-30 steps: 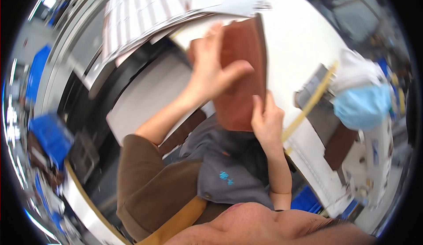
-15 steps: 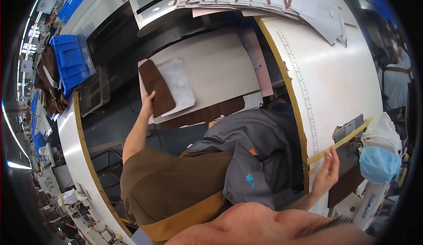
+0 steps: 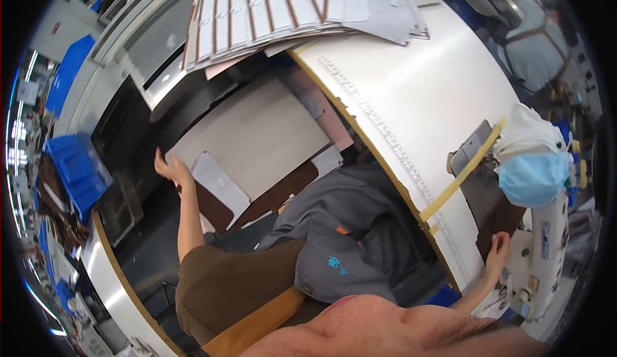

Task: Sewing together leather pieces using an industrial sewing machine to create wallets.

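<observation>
My left hand is open, its fingers apart, beyond the far left edge of a stack of flat pieces. Closest to it lies a white-grey piece with rounded corners, over a dark brown panel. These rest on a large beige sheet on the low surface in front of me. At the right, my right hand has its fingers drawn together at the lower edge of another dark brown panel. That panel lies on the white table beside a sewing machine.
White pieces with brown strips overlap on the white table. A yellow strip crosses its right part near a grey plate. A light blue mask hangs on the machine. Grey cloth covers my lap; a blue bin stands left.
My left hand has let go of the brown panel, which now lies on the stack. My right hand has moved from the yellow strip to the brown panel by the machine. The view has turned right.
</observation>
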`<move>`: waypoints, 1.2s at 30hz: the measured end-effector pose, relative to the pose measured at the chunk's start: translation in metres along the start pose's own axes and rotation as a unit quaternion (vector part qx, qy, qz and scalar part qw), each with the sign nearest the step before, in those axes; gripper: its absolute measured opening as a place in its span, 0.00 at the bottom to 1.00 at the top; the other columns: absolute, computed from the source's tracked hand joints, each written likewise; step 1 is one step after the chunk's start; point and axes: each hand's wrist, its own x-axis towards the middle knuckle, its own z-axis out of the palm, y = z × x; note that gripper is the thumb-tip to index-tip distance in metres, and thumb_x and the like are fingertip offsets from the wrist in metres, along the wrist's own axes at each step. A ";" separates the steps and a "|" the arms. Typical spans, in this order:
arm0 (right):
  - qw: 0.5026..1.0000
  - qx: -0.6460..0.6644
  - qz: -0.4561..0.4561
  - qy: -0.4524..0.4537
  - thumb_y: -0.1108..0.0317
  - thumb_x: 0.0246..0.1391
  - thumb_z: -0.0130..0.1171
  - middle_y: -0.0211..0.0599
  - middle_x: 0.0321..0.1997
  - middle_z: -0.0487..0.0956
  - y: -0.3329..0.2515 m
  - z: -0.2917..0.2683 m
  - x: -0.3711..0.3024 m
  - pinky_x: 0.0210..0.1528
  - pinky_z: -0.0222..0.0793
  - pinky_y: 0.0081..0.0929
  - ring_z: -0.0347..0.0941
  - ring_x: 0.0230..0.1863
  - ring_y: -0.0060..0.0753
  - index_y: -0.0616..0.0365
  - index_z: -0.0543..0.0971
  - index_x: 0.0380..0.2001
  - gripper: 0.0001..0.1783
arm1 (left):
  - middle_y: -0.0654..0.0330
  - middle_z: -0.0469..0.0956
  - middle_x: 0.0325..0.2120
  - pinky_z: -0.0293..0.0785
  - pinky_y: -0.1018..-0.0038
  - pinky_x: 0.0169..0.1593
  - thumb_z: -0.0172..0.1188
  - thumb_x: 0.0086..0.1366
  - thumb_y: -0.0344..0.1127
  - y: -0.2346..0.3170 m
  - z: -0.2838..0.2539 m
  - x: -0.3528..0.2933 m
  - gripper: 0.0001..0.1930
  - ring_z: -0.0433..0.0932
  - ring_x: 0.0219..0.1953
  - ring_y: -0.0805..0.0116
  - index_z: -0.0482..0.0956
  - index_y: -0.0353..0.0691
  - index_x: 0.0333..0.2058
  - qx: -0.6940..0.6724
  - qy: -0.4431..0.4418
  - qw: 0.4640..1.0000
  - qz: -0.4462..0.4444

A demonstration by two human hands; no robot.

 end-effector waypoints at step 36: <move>0.972 -0.028 -0.229 -0.031 0.61 0.49 0.62 0.43 0.61 0.67 -0.144 0.063 -0.009 0.64 0.57 0.41 0.61 0.63 0.47 0.59 0.71 0.54 0.28 | 0.63 0.70 0.18 0.50 0.74 0.16 0.73 0.45 0.45 0.528 0.299 0.121 0.20 0.59 0.13 0.75 0.75 0.36 0.24 -0.046 -0.622 0.781 -0.032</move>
